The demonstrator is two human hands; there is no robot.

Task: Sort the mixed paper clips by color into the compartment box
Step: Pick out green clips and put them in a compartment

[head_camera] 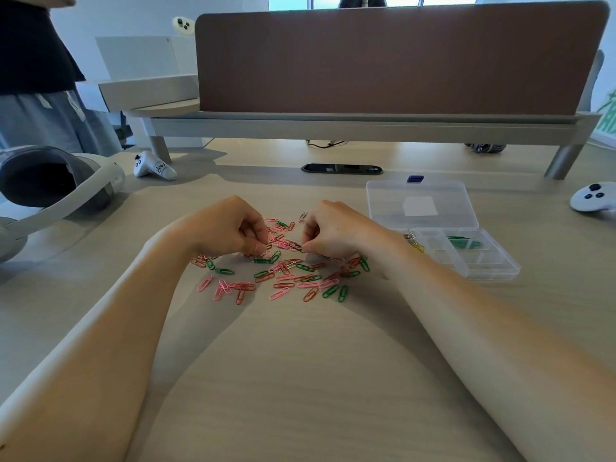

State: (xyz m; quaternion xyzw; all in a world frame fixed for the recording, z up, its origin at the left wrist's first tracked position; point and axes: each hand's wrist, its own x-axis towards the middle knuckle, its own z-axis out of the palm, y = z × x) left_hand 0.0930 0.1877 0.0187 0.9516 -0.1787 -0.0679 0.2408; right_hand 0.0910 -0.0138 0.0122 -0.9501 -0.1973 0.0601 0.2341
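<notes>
Left hand (230, 225) and right hand (333, 231) each pinch paper clips (283, 278) beside the white-labelled compartment box (493, 274).

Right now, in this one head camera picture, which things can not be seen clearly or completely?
- Head view: how many paper clips the left hand and right hand pinch; curled fingers hide it.
- Head view: the compartment box, left end hidden by that hand's wrist.
- Head view: the headset, cut by the left edge; the controller, cut by the right edge.
- Head view: the lid label, too blurred to read.
</notes>
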